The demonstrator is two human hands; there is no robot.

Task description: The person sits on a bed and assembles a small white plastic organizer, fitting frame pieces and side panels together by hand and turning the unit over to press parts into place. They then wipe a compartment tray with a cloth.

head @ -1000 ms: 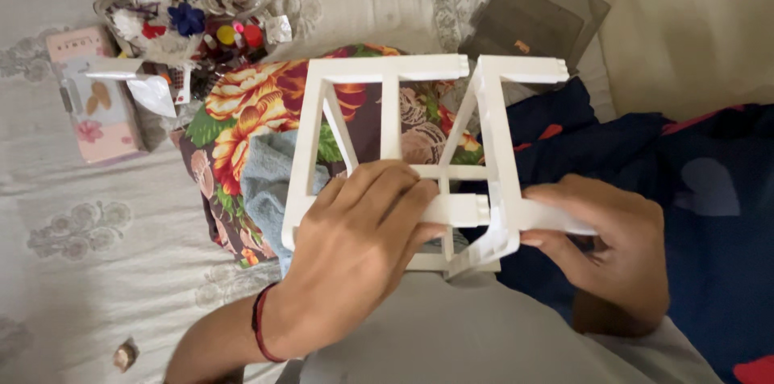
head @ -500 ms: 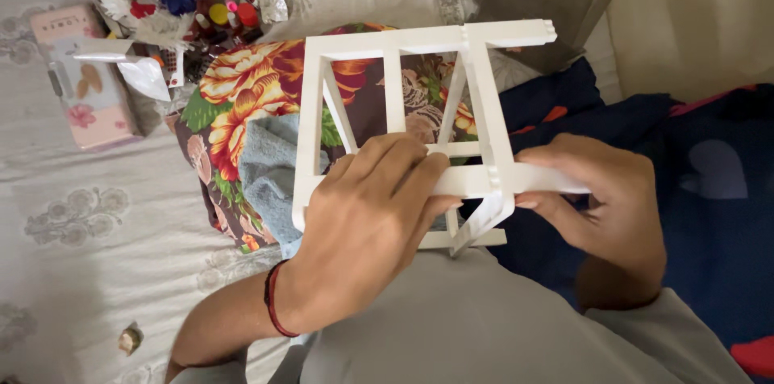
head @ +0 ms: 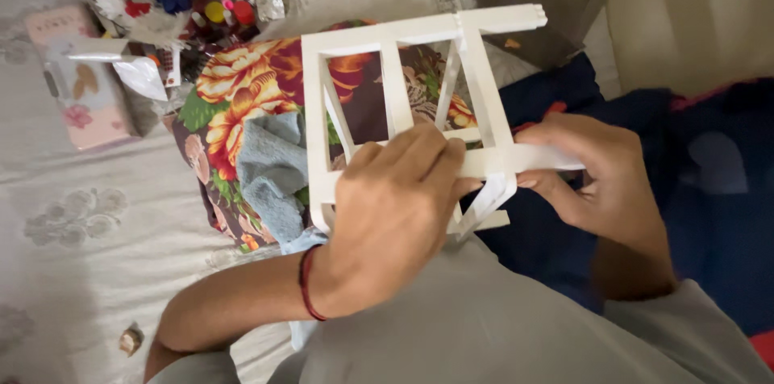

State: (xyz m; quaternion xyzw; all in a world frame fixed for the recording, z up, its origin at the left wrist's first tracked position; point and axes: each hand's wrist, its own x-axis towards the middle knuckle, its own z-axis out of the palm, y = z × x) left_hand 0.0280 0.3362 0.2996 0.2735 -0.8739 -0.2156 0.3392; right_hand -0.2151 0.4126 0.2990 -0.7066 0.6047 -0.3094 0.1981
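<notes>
While the white lattice frame point(head: 403, 102) has tilted slightly since a second ago, the left hand point(head: 395, 214) still lies across its near crossbar, fingers curled closed on it, and the right hand point(head: 592, 178) pinches the bar's right end above the floral cloth point(head: 242, 93) on the bed point(head: 81, 214).

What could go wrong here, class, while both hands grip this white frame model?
The white frame has thin diagonal struts; the left hand pressing on the crossbar might bend or snap one. The right hand pinches a loose strip end, which might crease. Small craft bits lie close by and could scatter.
</notes>
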